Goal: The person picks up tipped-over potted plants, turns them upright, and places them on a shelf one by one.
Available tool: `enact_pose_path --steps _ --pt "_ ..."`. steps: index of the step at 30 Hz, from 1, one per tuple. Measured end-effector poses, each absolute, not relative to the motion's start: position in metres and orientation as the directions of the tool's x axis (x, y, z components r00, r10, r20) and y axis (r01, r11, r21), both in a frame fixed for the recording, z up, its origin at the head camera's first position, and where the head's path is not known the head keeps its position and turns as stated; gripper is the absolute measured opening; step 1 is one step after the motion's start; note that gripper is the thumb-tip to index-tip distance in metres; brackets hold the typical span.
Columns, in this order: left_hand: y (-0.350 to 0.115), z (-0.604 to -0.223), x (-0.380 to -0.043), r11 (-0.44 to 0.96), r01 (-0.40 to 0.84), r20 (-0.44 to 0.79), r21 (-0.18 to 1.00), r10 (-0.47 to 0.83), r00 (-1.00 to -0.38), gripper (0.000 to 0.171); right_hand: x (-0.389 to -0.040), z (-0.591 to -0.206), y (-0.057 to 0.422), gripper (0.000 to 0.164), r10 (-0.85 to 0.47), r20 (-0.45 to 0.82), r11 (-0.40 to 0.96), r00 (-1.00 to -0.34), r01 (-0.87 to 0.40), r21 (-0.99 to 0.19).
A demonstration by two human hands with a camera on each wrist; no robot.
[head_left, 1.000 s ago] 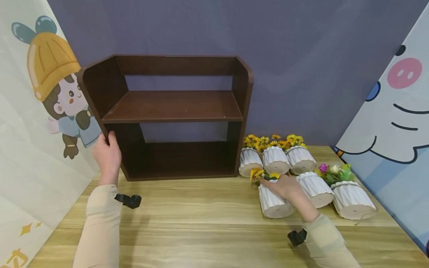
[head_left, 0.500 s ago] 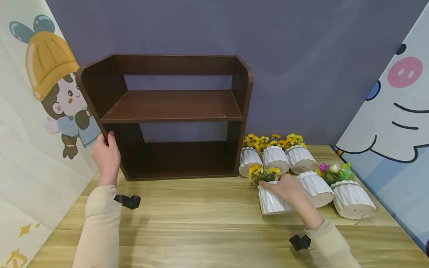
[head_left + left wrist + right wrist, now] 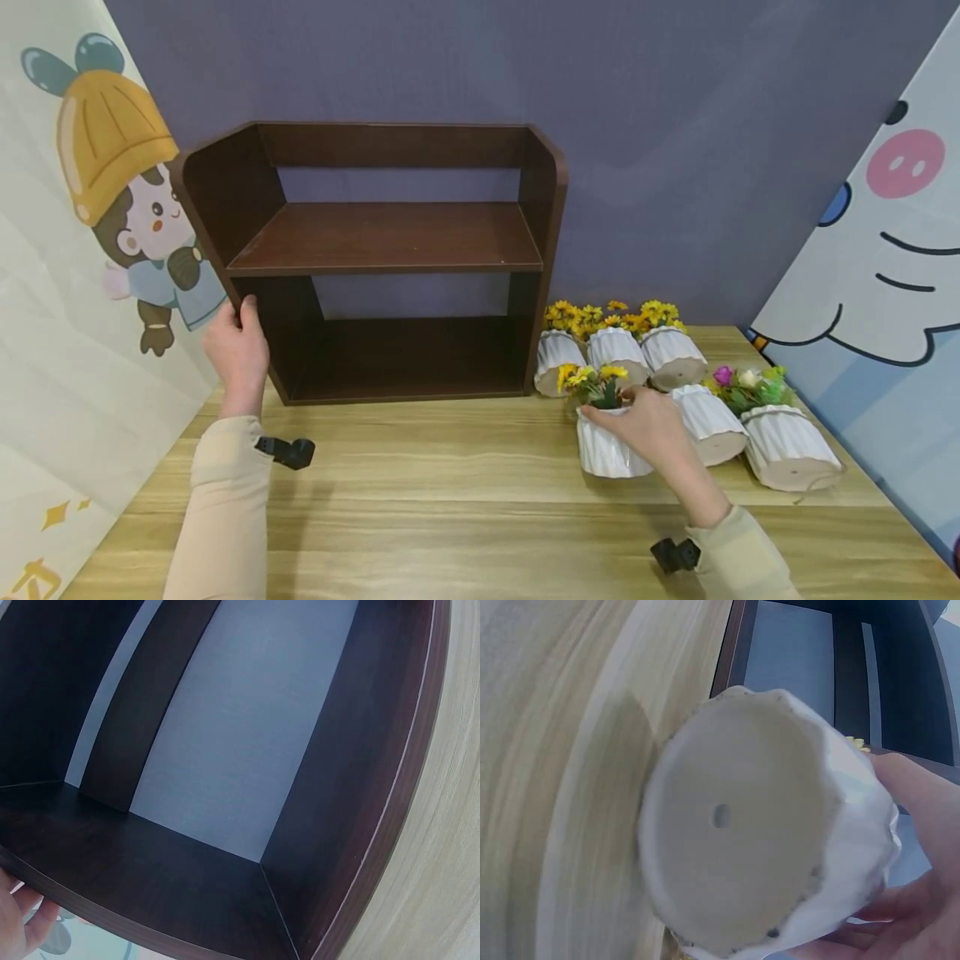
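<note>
My right hand (image 3: 651, 423) grips a white ribbed flowerpot (image 3: 609, 450) with yellow flowers (image 3: 592, 379) by its rim, thumb at the front left. The pot stands nearly upright in the head view. Its round base (image 3: 727, 825), with a small hole in the middle, faces the right wrist camera, raised off the tabletop. At the far left, my left hand (image 3: 238, 350) holds the front edge of the left side panel of a dark brown two-tier shelf (image 3: 386, 271). In the left wrist view, fingers (image 3: 37, 926) lie on that panel's outer side.
Behind the held pot, several white pots (image 3: 617, 350) with yellow flowers lie tipped beside the shelf. To the right lie another white pot (image 3: 708, 425) and one with mixed flowers (image 3: 791, 450). A wooden table (image 3: 450, 500) carries everything; a grey backdrop (image 3: 675, 150) stands behind.
The held flowerpot has been tilted from lying, base toward me, to nearly upright and lifted slightly; its base no longer shows in the head view. My left hand and the shelf stay put.
</note>
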State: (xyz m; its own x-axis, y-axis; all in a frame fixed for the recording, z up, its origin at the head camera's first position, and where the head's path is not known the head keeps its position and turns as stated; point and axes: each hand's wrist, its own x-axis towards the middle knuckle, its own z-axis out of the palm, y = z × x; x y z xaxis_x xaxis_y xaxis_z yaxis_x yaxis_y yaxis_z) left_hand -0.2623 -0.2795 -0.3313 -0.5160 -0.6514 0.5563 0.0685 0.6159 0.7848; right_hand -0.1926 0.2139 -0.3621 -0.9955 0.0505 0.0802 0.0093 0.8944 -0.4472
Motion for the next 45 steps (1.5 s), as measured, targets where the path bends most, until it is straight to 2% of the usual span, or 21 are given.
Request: enact_pose_path --steps 4,12,17,23,28,36,45 --pt "-0.279 -0.332 -0.262 0.615 0.067 0.555 0.786 -0.653 -0.516 0.045 -0.193 -0.367 0.215 0.087 0.055 0.14 0.887 -0.989 -0.016 -0.461" --pt "-0.278 -0.331 -0.261 0.614 0.064 0.551 0.787 -0.652 -0.52 0.044 -0.192 -0.378 0.214 0.085 0.079 0.31 0.879 -0.948 -0.08 -0.469" --pt "-0.278 -0.33 -0.261 0.612 0.068 0.552 0.788 -0.652 -0.519 0.045 -0.195 -0.383 0.214 0.093 0.115 0.341 0.869 -0.933 -0.072 -0.489" --pt "-0.277 -0.33 -0.261 0.604 0.059 0.54 0.794 -0.659 -0.523 0.046 -0.198 -0.391 0.215 0.088 0.148 0.385 0.855 -0.911 -0.078 -0.513" --pt "-0.277 -0.331 -0.26 0.597 0.051 0.529 0.8 -0.663 -0.53 0.047 -0.197 -0.394 0.216 0.09 0.167 0.371 0.842 -0.913 -0.064 -0.536" --pt "-0.277 -0.331 -0.261 0.597 0.053 0.53 0.8 -0.662 -0.53 0.047 -0.189 -0.394 0.221 0.097 0.206 0.244 0.822 -0.948 0.033 -0.568" --pt "-0.277 -0.332 -0.262 0.611 0.061 0.549 0.789 -0.657 -0.517 0.047 -0.183 -0.396 0.224 0.095 0.198 0.252 0.824 -0.947 0.021 -0.567"
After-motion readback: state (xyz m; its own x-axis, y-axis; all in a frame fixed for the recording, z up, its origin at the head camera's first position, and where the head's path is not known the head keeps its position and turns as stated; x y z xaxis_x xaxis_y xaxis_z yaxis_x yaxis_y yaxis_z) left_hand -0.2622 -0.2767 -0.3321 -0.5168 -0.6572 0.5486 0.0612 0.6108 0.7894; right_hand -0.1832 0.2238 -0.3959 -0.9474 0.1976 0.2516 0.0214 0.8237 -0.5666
